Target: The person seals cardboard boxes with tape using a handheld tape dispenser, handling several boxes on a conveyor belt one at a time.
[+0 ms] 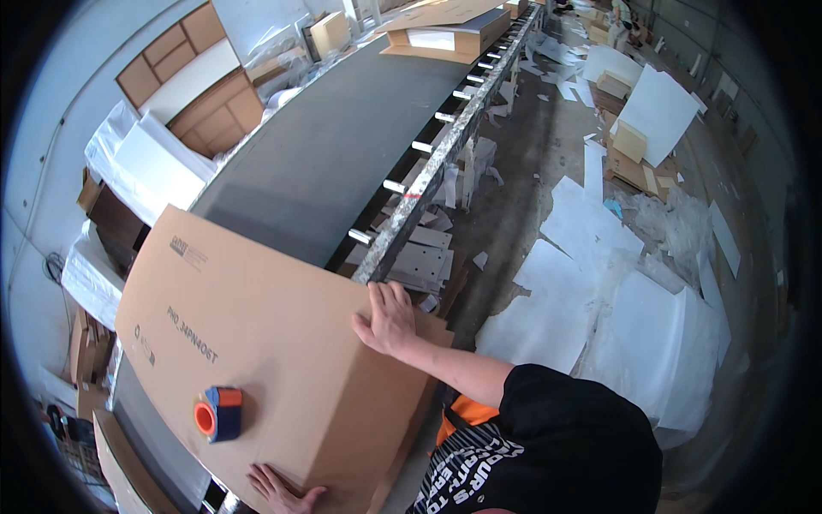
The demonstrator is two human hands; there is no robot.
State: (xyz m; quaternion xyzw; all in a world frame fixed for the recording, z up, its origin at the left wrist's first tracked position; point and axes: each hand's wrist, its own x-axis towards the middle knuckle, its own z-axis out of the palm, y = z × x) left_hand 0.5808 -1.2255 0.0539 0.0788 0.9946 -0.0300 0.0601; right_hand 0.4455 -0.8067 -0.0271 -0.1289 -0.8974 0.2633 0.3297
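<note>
A large brown cardboard box [265, 300] lies on the conveyor in front of me, its top panel facing up and marked with dark print. My right hand [390, 321] rests on the box's far right corner, thumb apart and fingers bent slightly at the edge. Flat on the near part of the box lies my left hand [282, 491], fingers spread, partly cut off by the lower edge of the picture. A blue and orange tape dispenser [221, 415] sits on the box top, left of and beyond my left hand. Neither hand touches it.
The dark conveyor belt [334, 137] runs away from me, edged by a metal rail [428, 176] with short rollers. Another carton [449, 38] stands farther along. White sheets [548, 291] and plastic wrap litter the floor at right. Wrapped panels [158, 163] stand at left.
</note>
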